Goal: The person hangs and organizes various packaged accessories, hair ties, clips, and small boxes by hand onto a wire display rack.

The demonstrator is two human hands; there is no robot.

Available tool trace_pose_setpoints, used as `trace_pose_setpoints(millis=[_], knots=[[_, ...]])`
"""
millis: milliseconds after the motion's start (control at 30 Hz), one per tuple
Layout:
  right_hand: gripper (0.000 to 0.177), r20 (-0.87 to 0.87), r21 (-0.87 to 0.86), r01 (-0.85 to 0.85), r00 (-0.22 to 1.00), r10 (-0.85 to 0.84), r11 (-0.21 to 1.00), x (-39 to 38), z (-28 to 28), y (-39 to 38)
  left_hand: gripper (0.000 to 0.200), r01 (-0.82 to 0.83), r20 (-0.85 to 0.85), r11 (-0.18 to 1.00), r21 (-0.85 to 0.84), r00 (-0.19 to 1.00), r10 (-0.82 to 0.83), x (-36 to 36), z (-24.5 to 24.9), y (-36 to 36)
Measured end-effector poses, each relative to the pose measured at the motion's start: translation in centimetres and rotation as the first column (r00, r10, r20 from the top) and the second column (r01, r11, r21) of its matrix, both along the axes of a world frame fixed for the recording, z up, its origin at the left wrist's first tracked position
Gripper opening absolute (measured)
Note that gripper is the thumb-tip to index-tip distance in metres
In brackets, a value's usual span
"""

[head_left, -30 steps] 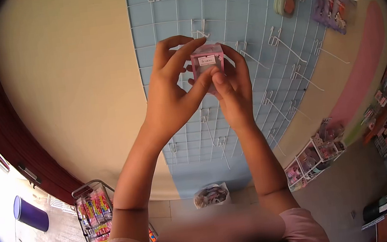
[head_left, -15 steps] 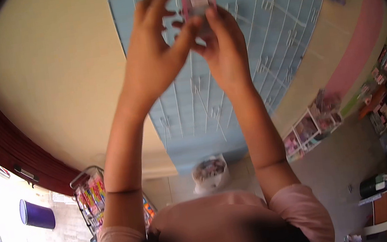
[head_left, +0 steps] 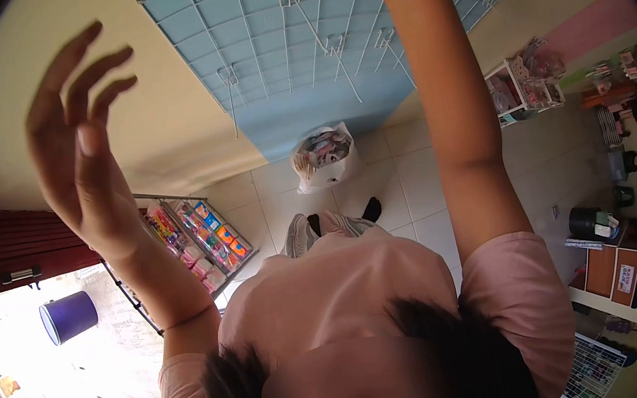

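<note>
The left hand (head_left: 77,141), at 9 o'clock, is spread and empty. The right arm (head_left: 450,103) exits past 12 o'clock, so I cannot tell its hand's state. It may snag on the grid (head_left: 267,38) hooks (head_left: 335,46).

One raised left hand (head_left: 82,148), one white bag (head_left: 323,157), one purple bin (head_left: 69,317), two shoes (head_left: 299,235), one blue grid panel (head_left: 264,15).

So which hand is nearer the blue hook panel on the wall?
Right. The right arm reaches up across the blue hook panel, its hand past the top edge. The left hand is open, raised left of the panel, before the cream wall.
</note>
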State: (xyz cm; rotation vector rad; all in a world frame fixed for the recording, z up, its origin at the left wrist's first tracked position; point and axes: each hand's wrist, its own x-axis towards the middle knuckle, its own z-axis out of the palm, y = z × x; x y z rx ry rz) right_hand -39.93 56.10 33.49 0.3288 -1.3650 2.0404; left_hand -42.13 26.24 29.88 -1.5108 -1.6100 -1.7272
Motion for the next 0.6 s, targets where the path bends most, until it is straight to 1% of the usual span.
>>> trace_pose_setpoints(millis=[33, 67, 100, 133, 167, 200, 233, 267, 300, 333, 367, 400, 467, 500, 533, 600], knots=[[0.040, 0.007, 0.003, 0.036, 0.999, -0.036, 0.999, 1.6, -0.7, -0.6, 0.051, 0.032, 0.041, 0.999, -0.033, 0.999, -0.031, -0.4, -1.7, -0.7], [0.039, 0.013, 0.008, 0.070, 0.997, -0.070, 0.998, 3.5, -1.3, -1.6, 0.045, 0.052, 0.114, 0.998, -0.027, 0.992, -0.049, -0.5, -3.5, -1.1], [0.041, -0.038, 0.109, 0.143, 0.990, -0.139, 0.984, 5.5, -2.1, -2.8, 0.037, 0.074, 0.186, 0.997, 0.004, 0.980, -0.074, -0.4, -5.2, -1.4], [0.041, -0.074, 0.201, 0.186, 0.982, -0.175, 0.962, 7.3, -2.9, -3.4, 0.029, 0.036, 0.256, 0.999, 0.018, 0.966, -0.039, -0.1, -6.7, -1.7], [0.042, -0.116, 0.285, 0.234, 0.971, -0.209, 0.930, 9.0, -3.8, -4.0, 0.022, -0.074, 0.306, 0.997, -0.012, 0.949, 0.074, 0.0, -8.7, -2.2], [0.040, -0.139, 0.362, 0.252, 0.966, -0.216, 0.898, 10.6, -4.7, -4.0, 0.017, -0.204, 0.310, 0.978, -0.040, 0.928, 0.206, 0.3, -10.6, -2.4], [0.037, -0.018, 0.338, -0.056, 0.998, 0.066, 0.939, 12.8, -5.6, -4.2, 0.017, -0.276, 0.288, 0.961, -0.004, 0.920, 0.265, 0.3, -13.1, -2.8], [0.034, 0.093, 0.277, -0.361, 0.933, 0.349, 0.891, 14.9, -6.6, -4.3, 0.019, -0.347, 0.270, 0.937, 0.031, 0.906, 0.326, 0.6, -15.7, -3.2], [0.028, 0.287, 0.253, -0.562, 0.821, 0.494, 0.788, 16.2, -7.6, -4.3, 0.019, -0.396, 0.328, 0.918, 0.018, 0.870, 0.368, 1.1, -18.1, -3.4], [0.021, 0.465, 0.184, -0.734, 0.651, 0.600, 0.654, 17.1, -8.9, -4.2, 0.019, -0.443, 0.384, 0.897, -0.001, 0.828, 0.409, 1.8, -20.5, -3.7], [0.024, 0.642, 0.040, -0.779, 0.500, 0.581, 0.626, 17.8, -11.0, -4.3, 0.018, -0.455, 0.489, 0.889, -0.051, 0.765, 0.420, 2.2, -23.3, -3.9], [0.027, 0.777, -0.108, -0.788, 0.313, 0.546, 0.606, 18.3, -14.0, -4.2, 0.016, -0.462, 0.584, 0.881, -0.101, 0.690, 0.428, 2.7, -25.9, -3.9], [0.029, 0.921, -0.114, -0.654, 0.212, 0.326, 0.748, 19.5, -23.6, -3.3, 0.015, -0.434, 0.633, 0.861, -0.265, 0.595, 0.495, 4.2, -30.2, -3.7], [0.031, 0.985, 0.017, -0.625, 0.145, 0.094, 0.781, 20.3, -28.5, -2.7, 0.015, -0.394, 0.645, 0.850, -0.349, 0.557, 0.523, 5.1, -32.3, -3.5], [0.032, 0.987, 0.154, -0.605, 0.068, -0.143, 0.781, 21.5, -33.0, -2.0, 0.015, -0.372, 0.641, 0.842, -0.391, 0.546, 0.539, 6.1, -33.6, -2.6], [0.038, 0.914, 0.291, -0.762, 0.044, -0.402, 0.578, 23.8, -39.5, -1.0, 0.017, -0.248, 0.613, 0.797, -0.550, 0.528, 0.588, 8.1, -36.6, -1.8]])
